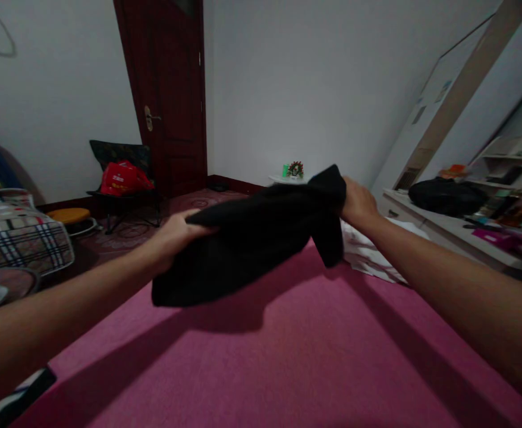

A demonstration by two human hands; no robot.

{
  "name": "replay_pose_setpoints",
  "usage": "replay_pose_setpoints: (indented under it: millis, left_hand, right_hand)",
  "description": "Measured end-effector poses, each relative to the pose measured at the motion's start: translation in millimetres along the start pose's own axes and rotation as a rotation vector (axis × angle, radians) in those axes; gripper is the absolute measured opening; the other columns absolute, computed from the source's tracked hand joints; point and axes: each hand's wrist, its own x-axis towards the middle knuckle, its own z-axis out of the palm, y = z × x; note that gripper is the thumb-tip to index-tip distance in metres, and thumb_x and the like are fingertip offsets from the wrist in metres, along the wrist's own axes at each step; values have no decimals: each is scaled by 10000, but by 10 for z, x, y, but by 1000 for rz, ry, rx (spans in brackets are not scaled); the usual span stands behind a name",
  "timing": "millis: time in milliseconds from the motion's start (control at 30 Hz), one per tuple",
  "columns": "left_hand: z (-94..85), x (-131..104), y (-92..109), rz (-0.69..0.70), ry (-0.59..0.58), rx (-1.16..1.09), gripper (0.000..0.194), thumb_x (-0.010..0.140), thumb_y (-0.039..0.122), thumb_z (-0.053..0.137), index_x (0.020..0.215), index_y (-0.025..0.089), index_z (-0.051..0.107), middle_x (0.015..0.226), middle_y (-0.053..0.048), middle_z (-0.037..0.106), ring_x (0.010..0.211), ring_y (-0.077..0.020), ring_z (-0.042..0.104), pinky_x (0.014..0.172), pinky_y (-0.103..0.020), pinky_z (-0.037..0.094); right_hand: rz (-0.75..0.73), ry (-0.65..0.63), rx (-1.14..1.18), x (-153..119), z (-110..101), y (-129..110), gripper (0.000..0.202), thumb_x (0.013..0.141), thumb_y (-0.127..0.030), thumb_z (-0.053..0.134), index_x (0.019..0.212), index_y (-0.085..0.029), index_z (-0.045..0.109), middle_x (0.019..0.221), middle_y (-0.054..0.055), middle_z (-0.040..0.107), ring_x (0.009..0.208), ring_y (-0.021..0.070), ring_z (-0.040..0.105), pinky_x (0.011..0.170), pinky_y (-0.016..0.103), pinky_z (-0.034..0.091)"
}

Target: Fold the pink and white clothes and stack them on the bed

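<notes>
Two bare hands, the left hand [178, 236] and the right hand [358, 202], hold one black garment [247, 238] between them. Below both hands lies one pink cover [288, 345]. Beyond the left hand are one dark red door [176, 89] with one lever handle [149, 117], one folding chair [118, 154], one red plastic bag [126, 178] and one orange-topped stool [68, 215]. Beyond the right hand, one flower arrangement [295, 170] and one green cylinder [285, 170] stand to its left; one black bag [446, 197] sits to its right.

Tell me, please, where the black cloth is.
In the head view, the black cloth is central, held between left hand and right hand above the pink surface.
</notes>
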Motion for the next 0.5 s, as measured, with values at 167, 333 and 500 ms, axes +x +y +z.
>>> replay_pose_setpoints:
  millis: [167, 333, 500]
  left_hand:
    - [-83, 855, -210, 95, 510, 345, 816, 672, 424, 718, 1366, 135, 399, 1238, -166, 566, 1037, -294, 608, 858, -397, 503]
    - [378, 860, -1087, 265, 144, 1079, 776, 768, 388, 622, 1468, 308, 295, 1572, -95, 161, 1255, -411, 412, 950, -521, 409]
    - [713, 714, -1444, 363, 74, 1240, 560, 849, 277, 430, 1406, 333, 434, 1579, -23, 176, 1270, -429, 349, 921, -563, 373]
  right_hand:
    - [46, 147, 85, 206, 469, -187, 615, 742, -222, 623, 1309, -116, 410, 1350, 196, 415, 1226, 334, 434, 984, 466, 383]
    - [-120, -75, -101, -541, 901, 241, 543, 770, -221, 556, 1300, -167, 449, 1425, 156, 372, 1266, 317, 402, 1019, 451, 367]
    - [169, 22, -262, -629, 764, 1189, 473, 833, -351, 485, 1248, -125, 504, 1304, 187, 499, 1202, 342, 454, 962, 462, 386]
